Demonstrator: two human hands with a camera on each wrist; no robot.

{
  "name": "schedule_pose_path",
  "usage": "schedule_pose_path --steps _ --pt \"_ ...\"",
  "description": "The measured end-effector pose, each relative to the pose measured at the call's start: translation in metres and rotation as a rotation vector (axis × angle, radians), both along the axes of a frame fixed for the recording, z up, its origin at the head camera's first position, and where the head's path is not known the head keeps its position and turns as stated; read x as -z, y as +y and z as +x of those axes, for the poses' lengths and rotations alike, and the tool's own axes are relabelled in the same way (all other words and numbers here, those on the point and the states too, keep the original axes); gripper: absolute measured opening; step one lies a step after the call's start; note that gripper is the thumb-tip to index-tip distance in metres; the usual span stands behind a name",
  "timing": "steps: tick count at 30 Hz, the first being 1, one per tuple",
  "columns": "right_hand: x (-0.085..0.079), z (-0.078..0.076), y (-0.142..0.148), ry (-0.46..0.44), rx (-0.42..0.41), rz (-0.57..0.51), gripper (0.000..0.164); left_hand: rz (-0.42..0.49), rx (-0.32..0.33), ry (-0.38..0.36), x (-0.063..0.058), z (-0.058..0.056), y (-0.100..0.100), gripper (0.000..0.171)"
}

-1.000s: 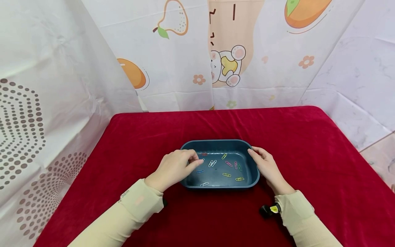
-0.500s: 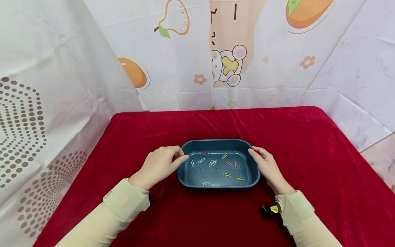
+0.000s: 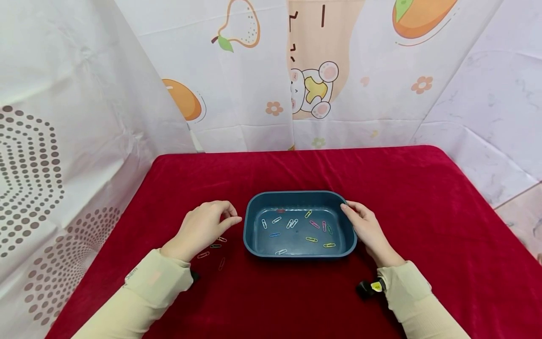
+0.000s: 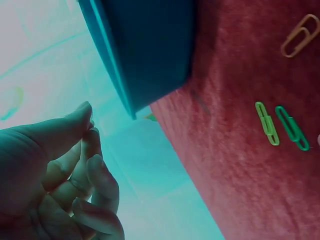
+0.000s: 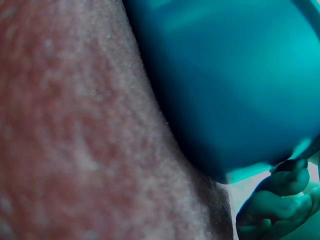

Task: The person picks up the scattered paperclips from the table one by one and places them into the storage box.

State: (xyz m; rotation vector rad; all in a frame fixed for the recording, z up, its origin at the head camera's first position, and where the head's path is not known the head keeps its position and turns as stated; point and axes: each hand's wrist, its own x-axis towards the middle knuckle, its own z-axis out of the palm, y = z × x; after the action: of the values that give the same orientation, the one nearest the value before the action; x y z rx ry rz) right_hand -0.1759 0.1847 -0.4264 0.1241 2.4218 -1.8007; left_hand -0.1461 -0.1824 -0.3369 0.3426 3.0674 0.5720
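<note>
A dark blue-green tray (image 3: 299,257) sits on the red cloth with several coloured paper clips inside, among them a blue paper clip (image 3: 274,234) and a pink paper clip (image 3: 314,224). My left hand (image 3: 204,228) hovers left of the tray, apart from its rim. Its fingers are loosely curled, thumb and index tips close together; no paper clip shows between them in the left wrist view. Below it on the cloth lie several more, including a green paper clip (image 4: 292,128) and an orange one. My right hand (image 3: 367,230) holds the tray's right rim, thumb inside.
The red cloth (image 3: 423,202) covers the table, and its far edge meets white patterned curtains (image 3: 237,103). Another curtain (image 3: 84,117) hangs along the left side. A faint reddish paper clip (image 3: 221,263) lies nearer to me on the cloth.
My left hand has moved from over the tray out past its left rim, uncovering white paper clips inside and loose clips on the cloth. My right hand stays on the rim.
</note>
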Motion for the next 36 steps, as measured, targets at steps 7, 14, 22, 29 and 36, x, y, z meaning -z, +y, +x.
schedule_pose_path --steps 7,14,22,29,36 --pt "0.001 0.0 0.0 0.009 0.002 -0.001 0.052 -0.005 -0.033 -0.025 0.01 0.003 -0.011 0.007" --pt "-0.001 0.002 0.0 0.011 0.003 0.004 0.054 0.022 -0.054 -0.032 0.024 0.007 -0.022 0.009" --pt "-0.002 0.002 -0.001 0.007 -0.001 -0.001 0.053 0.049 -0.089 -0.082 0.036 0.013 -0.028 0.015" --pt "-0.002 0.002 -0.002 0.003 0.006 -0.011 0.053 0.013 -0.103 -0.08 0.049 0.014 -0.029 0.019" --pt "0.0 0.001 -0.001 0.007 0.006 -0.006 0.052 0.008 -0.123 -0.101 0.057 0.015 -0.03 0.021"
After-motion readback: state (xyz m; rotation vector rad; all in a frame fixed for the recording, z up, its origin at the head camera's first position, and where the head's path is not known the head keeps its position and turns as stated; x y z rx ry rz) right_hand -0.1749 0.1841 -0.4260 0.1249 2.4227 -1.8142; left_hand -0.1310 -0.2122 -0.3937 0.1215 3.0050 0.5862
